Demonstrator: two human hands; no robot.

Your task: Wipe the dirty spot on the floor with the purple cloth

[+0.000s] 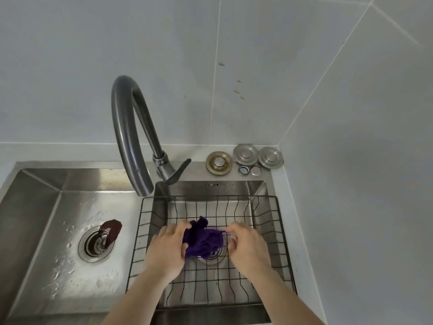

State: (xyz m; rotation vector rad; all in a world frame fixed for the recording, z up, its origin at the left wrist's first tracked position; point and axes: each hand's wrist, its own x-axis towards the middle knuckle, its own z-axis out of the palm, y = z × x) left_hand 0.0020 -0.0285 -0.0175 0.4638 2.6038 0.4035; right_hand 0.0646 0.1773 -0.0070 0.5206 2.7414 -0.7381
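The purple cloth (203, 240) is bunched up between both my hands, over the black wire basket (280, 231) that sits in the right sink basin. My left hand (167, 248) grips the cloth's left side, fingers curled into it. Holding the right edge of the cloth is my right hand (247, 246), thumb and fingers pinched on it. The floor and any dirty spot are out of view.
A dark curved faucet (127, 127) arches over the divider between the basins. The left basin (35, 219) is wet, with a brown scrap (111, 229) by its drain. Several metal drain covers (244, 158) lie on the back ledge. Tiled walls close in behind and on the right.
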